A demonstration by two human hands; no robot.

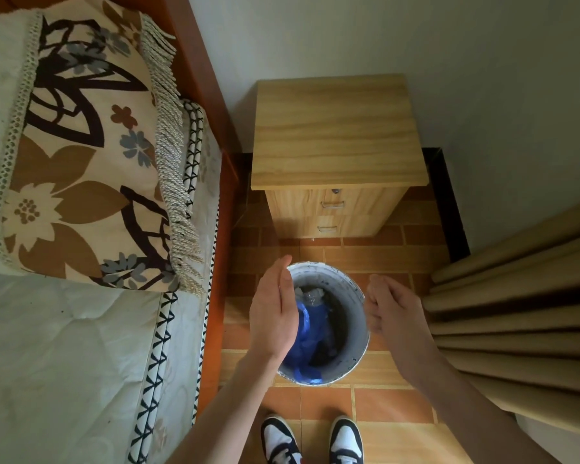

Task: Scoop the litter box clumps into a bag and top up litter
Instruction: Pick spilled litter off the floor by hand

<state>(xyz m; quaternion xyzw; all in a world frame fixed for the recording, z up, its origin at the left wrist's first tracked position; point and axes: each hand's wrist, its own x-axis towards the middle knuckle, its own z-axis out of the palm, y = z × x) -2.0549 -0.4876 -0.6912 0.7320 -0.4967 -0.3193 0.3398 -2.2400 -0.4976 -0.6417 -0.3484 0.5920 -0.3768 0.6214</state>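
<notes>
A grey-white round bucket stands on the tiled floor in front of my feet. Inside it lies a blue plastic bag with some crumpled clear rubbish behind it. My left hand hovers over the bucket's left rim, fingers straight and together, palm facing right, holding nothing. My right hand is just outside the right rim with its fingers loosely curled and nothing visible in them. No litter box or scoop is in view.
A wooden bedside cabinet with two drawers stands behind the bucket against the wall. A bed with a flowered pillow fills the left side. Beige curtains hang at the right. My two shoes are at the bottom.
</notes>
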